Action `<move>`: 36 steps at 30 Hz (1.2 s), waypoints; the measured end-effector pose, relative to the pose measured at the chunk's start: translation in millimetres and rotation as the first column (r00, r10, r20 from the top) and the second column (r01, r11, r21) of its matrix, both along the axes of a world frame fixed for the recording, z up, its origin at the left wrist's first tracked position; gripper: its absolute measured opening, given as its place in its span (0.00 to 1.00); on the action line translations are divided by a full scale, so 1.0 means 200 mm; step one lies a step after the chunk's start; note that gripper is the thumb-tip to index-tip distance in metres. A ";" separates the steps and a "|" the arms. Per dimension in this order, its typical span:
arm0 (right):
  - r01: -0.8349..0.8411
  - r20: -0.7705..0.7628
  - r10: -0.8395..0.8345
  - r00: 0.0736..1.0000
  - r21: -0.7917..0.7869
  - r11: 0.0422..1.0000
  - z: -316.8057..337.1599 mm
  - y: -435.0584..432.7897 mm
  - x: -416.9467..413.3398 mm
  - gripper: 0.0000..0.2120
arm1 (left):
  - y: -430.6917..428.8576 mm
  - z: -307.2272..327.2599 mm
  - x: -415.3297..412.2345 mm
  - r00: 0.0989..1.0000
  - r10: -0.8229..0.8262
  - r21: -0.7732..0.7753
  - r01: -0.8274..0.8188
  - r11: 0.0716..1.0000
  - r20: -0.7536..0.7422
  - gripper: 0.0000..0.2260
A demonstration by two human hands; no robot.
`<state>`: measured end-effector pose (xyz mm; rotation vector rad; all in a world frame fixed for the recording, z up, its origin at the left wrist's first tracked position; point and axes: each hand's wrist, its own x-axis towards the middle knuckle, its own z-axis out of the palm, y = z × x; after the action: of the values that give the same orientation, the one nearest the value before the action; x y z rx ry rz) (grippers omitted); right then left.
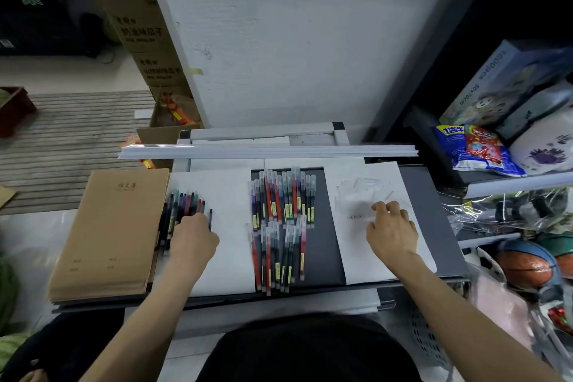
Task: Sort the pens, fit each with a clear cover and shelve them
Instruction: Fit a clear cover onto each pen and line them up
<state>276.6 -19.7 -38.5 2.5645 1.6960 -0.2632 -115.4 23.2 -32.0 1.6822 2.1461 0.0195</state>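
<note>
clear plastic pen covers [362, 192] lie in a loose, overlapping heap on the right white paper sheet [412, 257]. the right hand [392, 232] rests bent fingertips on the near edge of that heap; whether a cover is pinched cannot be told. the left hand [193, 236] sits on the fan of uncovered dark-barrelled pens [183, 205] on the left white paper sheet [229, 195], just beside the stack of brown paper notebooks [108, 236]. its fingers are hidden under the hand, so its grip cannot be told either. covered pens in two rows [282, 205] lie between the hands on the dark grey tray [428, 195].

probable faults:
- the covers are transparent and overlap; two may lift together as one.
- the uncovered pens touch each other; drawing one out may roll its neighbours. one black pen [210, 219] lies apart from the fan.
- the near row of covered pens lies close to the front edge of the tray; a forearm brush may push them off.
</note>
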 end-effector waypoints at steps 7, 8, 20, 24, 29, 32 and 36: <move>0.050 -0.148 -0.042 0.988 0.047 0.998 -0.04 0.00 0.06 0.19 | -0.09 0.05 0.02 0.986 0.061 0.026 -0.066 0.998 0.152 0.05; 0.052 -0.153 -0.044 0.987 0.055 0.997 -0.04 0.00 0.07 0.19 | -0.11 0.08 0.03 0.981 0.066 0.024 -0.072 0.997 0.184 0.06; 0.268 -0.855 -0.045 0.517 0.112 0.957 0.23 -0.05 -0.34 0.10 | -0.26 0.23 0.29 0.749 0.025 -0.037 0.000 0.999 0.662 0.14; 0.371 -0.993 -0.100 0.055 -0.072 0.926 0.33 -0.09 -0.47 0.08 | -0.30 0.28 0.37 0.640 0.001 -0.023 0.027 0.999 0.768 0.16; 0.329 -0.989 -0.102 -0.111 -0.133 0.935 0.39 -0.11 -0.54 0.10 | -0.34 0.38 0.44 0.603 -0.083 0.043 0.081 0.996 0.793 0.15; 0.341 -0.990 -0.111 -0.087 -0.134 0.930 0.42 -0.11 -0.55 0.02 | -0.34 0.41 0.44 0.595 -0.108 0.069 0.088 0.994 0.796 0.14; 0.325 -0.966 -0.107 -0.237 -0.182 0.928 0.43 -0.11 -0.55 0.05 | -0.35 0.42 0.44 0.587 -0.121 0.081 0.093 0.992 0.800 0.11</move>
<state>167.0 -42.5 48.0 2.5587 1.0296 -3.0855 -27.6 -47.2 51.4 1.3990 1.3347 0.6652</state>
